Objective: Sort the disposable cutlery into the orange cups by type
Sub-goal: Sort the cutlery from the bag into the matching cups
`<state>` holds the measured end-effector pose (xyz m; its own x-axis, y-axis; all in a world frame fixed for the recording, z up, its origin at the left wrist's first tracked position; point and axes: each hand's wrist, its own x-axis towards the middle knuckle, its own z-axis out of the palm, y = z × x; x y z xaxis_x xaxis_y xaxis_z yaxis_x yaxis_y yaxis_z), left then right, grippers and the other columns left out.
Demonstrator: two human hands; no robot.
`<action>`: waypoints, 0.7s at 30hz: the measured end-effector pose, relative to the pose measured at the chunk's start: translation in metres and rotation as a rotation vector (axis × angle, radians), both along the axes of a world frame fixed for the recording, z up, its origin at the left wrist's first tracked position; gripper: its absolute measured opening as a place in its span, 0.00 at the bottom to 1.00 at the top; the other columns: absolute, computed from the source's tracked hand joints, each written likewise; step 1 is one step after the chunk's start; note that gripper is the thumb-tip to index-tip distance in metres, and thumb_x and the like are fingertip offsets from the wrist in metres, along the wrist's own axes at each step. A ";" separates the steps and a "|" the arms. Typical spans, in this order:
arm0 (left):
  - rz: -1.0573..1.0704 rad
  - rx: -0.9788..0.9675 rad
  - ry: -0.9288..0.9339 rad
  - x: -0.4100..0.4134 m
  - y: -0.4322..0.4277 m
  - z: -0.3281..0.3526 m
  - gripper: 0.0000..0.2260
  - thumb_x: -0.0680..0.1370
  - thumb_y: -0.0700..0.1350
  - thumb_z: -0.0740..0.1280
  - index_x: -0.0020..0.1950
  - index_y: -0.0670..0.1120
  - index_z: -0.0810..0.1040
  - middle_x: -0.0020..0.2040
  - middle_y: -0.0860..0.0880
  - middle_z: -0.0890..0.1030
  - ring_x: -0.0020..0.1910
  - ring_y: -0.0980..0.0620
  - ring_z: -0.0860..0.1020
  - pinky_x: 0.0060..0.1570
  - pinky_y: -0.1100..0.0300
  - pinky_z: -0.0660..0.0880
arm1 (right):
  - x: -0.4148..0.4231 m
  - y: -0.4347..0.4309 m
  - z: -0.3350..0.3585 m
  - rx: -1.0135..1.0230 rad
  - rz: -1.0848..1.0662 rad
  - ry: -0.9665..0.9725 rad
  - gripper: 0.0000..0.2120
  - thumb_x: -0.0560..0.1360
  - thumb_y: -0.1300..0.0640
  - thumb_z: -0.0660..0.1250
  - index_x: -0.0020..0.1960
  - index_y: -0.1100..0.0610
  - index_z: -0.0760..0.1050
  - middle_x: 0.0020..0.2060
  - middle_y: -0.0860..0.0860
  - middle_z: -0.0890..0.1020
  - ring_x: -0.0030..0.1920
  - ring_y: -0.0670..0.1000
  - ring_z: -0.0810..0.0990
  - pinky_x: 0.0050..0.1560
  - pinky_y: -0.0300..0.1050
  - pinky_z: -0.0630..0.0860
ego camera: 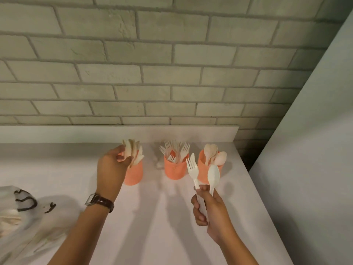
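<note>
Three upright orange cups (174,169) in a row, holding knives (133,152), forks (175,148), spoons (214,153)

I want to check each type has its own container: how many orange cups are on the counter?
3, in a row near the wall: the left cup with knives at the left hand, the middle cup with forks, the right cup with spoons, partly behind held cutlery.

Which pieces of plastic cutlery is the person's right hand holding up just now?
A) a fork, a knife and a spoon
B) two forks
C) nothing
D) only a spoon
A: the right hand holds a white fork, a knife whose tip shows behind the fork, and a spoon, near the orange cups.
</note>
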<state>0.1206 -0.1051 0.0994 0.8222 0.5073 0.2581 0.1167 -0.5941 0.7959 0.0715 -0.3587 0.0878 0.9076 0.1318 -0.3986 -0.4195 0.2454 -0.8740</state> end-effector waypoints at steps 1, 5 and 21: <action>0.006 -0.008 -0.028 -0.006 -0.010 0.003 0.11 0.71 0.41 0.72 0.53 0.46 0.81 0.46 0.50 0.81 0.39 0.52 0.78 0.38 0.66 0.69 | -0.001 0.000 0.000 0.012 -0.005 -0.006 0.01 0.79 0.62 0.56 0.50 0.58 0.65 0.27 0.53 0.69 0.18 0.47 0.58 0.25 0.34 0.52; -0.205 -0.251 0.034 -0.034 -0.067 0.005 0.04 0.70 0.43 0.73 0.38 0.52 0.82 0.36 0.55 0.82 0.30 0.58 0.75 0.35 0.67 0.73 | -0.002 -0.003 0.001 0.020 -0.008 -0.038 0.01 0.78 0.64 0.58 0.47 0.60 0.67 0.27 0.54 0.70 0.18 0.47 0.59 0.23 0.32 0.53; -0.467 -0.940 0.241 -0.045 -0.134 0.007 0.05 0.72 0.39 0.70 0.37 0.39 0.83 0.39 0.44 0.85 0.37 0.51 0.82 0.41 0.63 0.80 | -0.010 -0.024 0.000 -0.042 0.005 -0.008 0.11 0.81 0.56 0.54 0.48 0.61 0.72 0.29 0.56 0.66 0.18 0.46 0.59 0.22 0.33 0.53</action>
<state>0.0757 -0.2389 0.1062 0.9631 0.0406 -0.2661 0.2514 0.2175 0.9431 0.0612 -0.3829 0.0877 0.9102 0.1197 -0.3965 -0.4134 0.2061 -0.8869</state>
